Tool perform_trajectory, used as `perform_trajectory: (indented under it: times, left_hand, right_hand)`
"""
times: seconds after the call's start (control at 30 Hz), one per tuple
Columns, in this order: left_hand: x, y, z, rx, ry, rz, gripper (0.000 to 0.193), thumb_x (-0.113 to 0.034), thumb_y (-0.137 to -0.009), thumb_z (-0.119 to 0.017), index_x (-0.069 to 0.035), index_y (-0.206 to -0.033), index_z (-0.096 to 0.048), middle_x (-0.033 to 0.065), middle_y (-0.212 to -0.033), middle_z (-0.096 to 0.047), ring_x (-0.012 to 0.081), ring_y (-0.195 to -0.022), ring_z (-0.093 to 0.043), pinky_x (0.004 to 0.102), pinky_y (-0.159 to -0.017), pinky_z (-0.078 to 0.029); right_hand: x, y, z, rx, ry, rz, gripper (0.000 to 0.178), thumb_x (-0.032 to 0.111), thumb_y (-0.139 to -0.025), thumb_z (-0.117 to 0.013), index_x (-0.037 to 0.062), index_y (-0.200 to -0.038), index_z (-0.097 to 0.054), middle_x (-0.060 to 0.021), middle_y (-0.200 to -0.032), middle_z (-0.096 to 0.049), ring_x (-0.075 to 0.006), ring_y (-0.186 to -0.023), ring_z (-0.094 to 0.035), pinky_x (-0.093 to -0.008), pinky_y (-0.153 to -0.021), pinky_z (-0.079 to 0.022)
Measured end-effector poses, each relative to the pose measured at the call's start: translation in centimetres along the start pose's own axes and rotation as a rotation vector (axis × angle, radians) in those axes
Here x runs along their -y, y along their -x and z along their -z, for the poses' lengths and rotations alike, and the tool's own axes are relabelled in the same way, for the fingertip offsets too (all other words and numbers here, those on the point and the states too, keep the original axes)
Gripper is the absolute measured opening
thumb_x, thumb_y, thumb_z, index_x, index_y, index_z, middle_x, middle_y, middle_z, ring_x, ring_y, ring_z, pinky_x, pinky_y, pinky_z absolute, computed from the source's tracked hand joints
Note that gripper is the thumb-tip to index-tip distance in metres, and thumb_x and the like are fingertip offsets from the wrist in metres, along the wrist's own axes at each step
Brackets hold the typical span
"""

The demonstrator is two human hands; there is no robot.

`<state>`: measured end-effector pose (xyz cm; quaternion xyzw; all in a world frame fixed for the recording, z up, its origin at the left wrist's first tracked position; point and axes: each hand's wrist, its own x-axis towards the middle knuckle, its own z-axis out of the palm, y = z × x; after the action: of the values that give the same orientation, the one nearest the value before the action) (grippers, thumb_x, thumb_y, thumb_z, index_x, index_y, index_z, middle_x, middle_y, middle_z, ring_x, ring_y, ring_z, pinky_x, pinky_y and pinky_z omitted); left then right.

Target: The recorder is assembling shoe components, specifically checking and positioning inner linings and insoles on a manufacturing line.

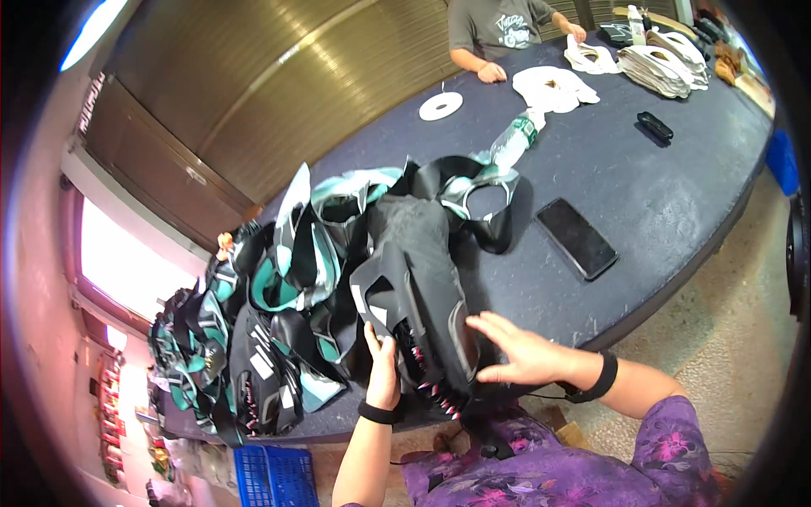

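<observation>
A long black sewn fabric piece (431, 287) lies in front of me at the table's near edge, with a dark oval panel on its right side and pinkish-white bits along its lower end. My left hand (384, 376) grips its left edge, thumb on top and the other fingers mostly hidden. On the opposite side, my right hand (524, 351) is open with fingers spread, its fingertips at the piece's right edge. To the left lies a heap of black and teal fabric pieces (291, 283), with loops and white labels.
A phone (579, 238), a plastic bottle (514, 142), a white roll (441, 106) and a small black object (655, 127) are on the dark table (676, 203). Another person (498, 38) handles white pieces (553, 89) across it. A blue crate (274, 477) stands below.
</observation>
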<state>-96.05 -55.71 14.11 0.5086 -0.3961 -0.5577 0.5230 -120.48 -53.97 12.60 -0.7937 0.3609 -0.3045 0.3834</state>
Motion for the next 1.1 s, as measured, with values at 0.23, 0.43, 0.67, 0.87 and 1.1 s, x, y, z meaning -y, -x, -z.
perform_trajectory:
  times: [0.23,0.43,0.67,0.87,1.1]
  left_hand:
    - [0.2,-1.5,-3.1,0.109,-0.334,-0.235,0.086,-0.005,-0.068,-0.063,-0.009,-0.134,-0.008,0.0161,-0.125,-0.030,0.0245,-0.114,-0.034,0.0329,-0.095,-0.031]
    - [1.8,-4.2,-8.2,0.038,-0.647,-0.270,0.096,-0.029,-0.066,-0.067,-0.008,-0.135,-0.005,0.0295,-0.130,-0.023,0.0371,-0.123,-0.023,0.0402,-0.100,-0.024]
    - [1.8,-4.6,-7.9,-0.038,-0.672,-0.249,0.090,-0.031,-0.072,-0.065,-0.008,-0.135,-0.006,0.0291,-0.126,-0.028,0.0377,-0.117,-0.031,0.0405,-0.097,-0.028]
    - [2.2,-3.0,-4.6,-0.178,-0.648,-0.529,0.052,-0.028,-0.086,-0.042,0.004,-0.125,-0.029,0.0192,-0.123,-0.032,0.0296,-0.117,-0.031,0.0340,-0.099,-0.024]
    - [-11.0,6.3,0.7,-0.325,-0.037,-1.362,0.030,-0.023,-0.084,-0.044,0.002,-0.102,-0.049,0.0165,-0.111,-0.050,0.0263,-0.102,-0.050,0.0389,-0.090,-0.038]
  right_hand:
    - [-0.6,1.7,3.1,0.035,-0.057,-0.022,0.077,0.033,-0.075,-0.062,0.0082,-0.133,-0.018,-0.0258,-0.133,-0.023,-0.0390,-0.122,-0.028,-0.0384,-0.099,-0.029]
    - [-1.3,4.2,6.5,-0.189,-0.208,-0.197,0.066,0.017,-0.069,-0.066,0.0037,-0.126,-0.034,-0.0145,-0.126,-0.037,-0.0254,-0.108,-0.046,-0.0341,-0.088,-0.040]
    - [-3.5,5.1,4.5,-0.571,-1.085,-0.161,0.031,0.007,-0.082,-0.053,0.0034,-0.111,-0.043,-0.0074,-0.100,-0.052,-0.0137,-0.086,-0.054,-0.0255,-0.076,-0.043]
    - [-1.9,7.1,3.1,-0.805,-0.606,-0.076,0.020,0.005,-0.080,-0.053,0.0032,-0.100,-0.048,-0.0059,-0.088,-0.055,-0.0144,-0.078,-0.053,-0.0265,-0.071,-0.043]
    - [2.9,9.1,3.4,-0.881,0.276,0.206,0.017,-0.003,-0.074,-0.054,0.0022,-0.089,-0.049,-0.0084,-0.081,-0.053,-0.0206,-0.077,-0.050,-0.0310,-0.073,-0.041]
